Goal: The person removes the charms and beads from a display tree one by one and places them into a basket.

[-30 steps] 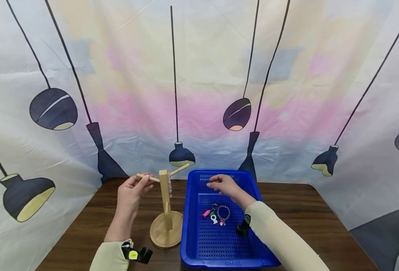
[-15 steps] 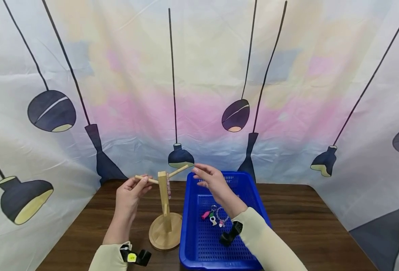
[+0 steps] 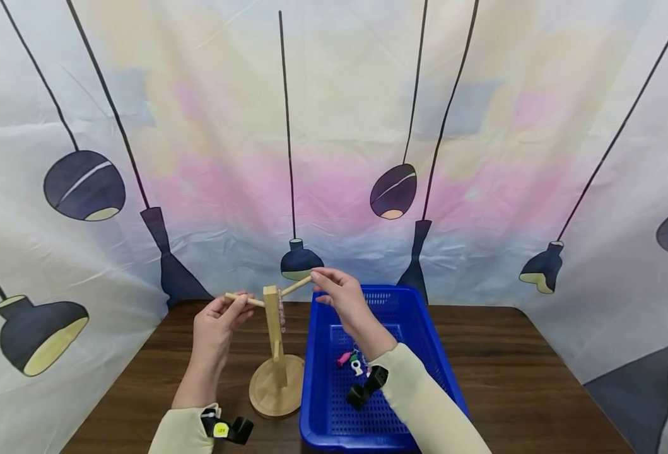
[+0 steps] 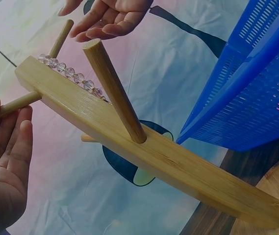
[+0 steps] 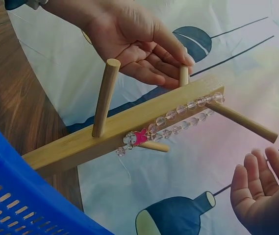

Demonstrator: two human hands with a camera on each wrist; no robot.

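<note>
My left hand [image 3: 216,326] pinches a left peg of the wooden stand [image 3: 274,328] between thumb and fingers. From the opposite upper peg [image 5: 242,122] hangs a bracelet [image 4: 79,78] of clear pinkish beads. Its pink-and-white charm [image 5: 137,137] shows in the right wrist view, against the post's side. Around that peg's free tip hovers my right hand [image 3: 345,302], thumb and fingers apart; the right wrist view shows a small gap between them and the wood. Nothing is in this hand.
A blue perforated basket [image 3: 306,403] stands right of the stand's round base [image 3: 262,394]. Inside it lie a pink fish-shaped charm [image 3: 343,359] and a white charm [image 3: 357,367], with other pieces partly hidden by my right wrist. A printed curtain [image 3: 345,126] hangs behind the table.
My right hand has moved left from above the basket to the tip of the peg bearing the bracelet. The left hand has kept its hold on the opposite peg.
</note>
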